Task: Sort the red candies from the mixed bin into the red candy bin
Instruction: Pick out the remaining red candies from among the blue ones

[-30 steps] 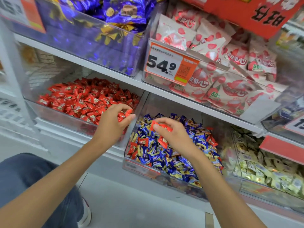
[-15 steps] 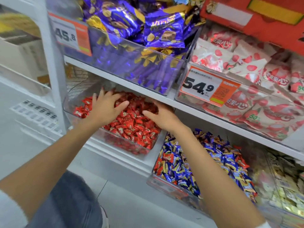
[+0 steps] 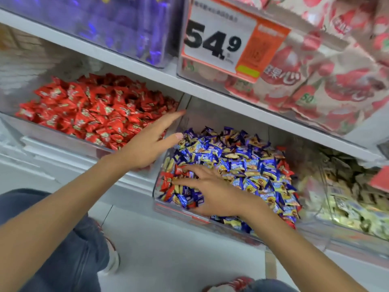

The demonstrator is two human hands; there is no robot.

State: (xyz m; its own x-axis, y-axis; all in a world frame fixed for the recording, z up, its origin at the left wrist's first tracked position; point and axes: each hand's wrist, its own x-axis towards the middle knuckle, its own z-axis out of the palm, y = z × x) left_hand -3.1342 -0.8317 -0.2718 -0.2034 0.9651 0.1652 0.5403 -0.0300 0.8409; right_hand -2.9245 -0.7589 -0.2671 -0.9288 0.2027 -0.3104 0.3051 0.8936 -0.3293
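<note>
Reaching into the mixed bin (image 3: 181, 210), the right hand (image 3: 212, 192) spreads its fingers over red candies (image 3: 167, 182) at the bin's 9 o'clock edge. The left hand (image 3: 147, 144), fingers straight and slightly apart, hovers at 10 o'clock, beside the red candy bin (image 3: 54, 133).

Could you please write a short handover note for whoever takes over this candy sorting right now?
Left hand: open and empty, fingers straight, over the divide between the red candy bin and the mixed bin.
Right hand: open, fingers spread on the mixed bin's candies, gripping nothing.
Done: the red candy bin holds a large red pile.
Left: red candies lie in the mixed bin, a cluster at its front left corner beside the right hand, more along its right side.
</note>
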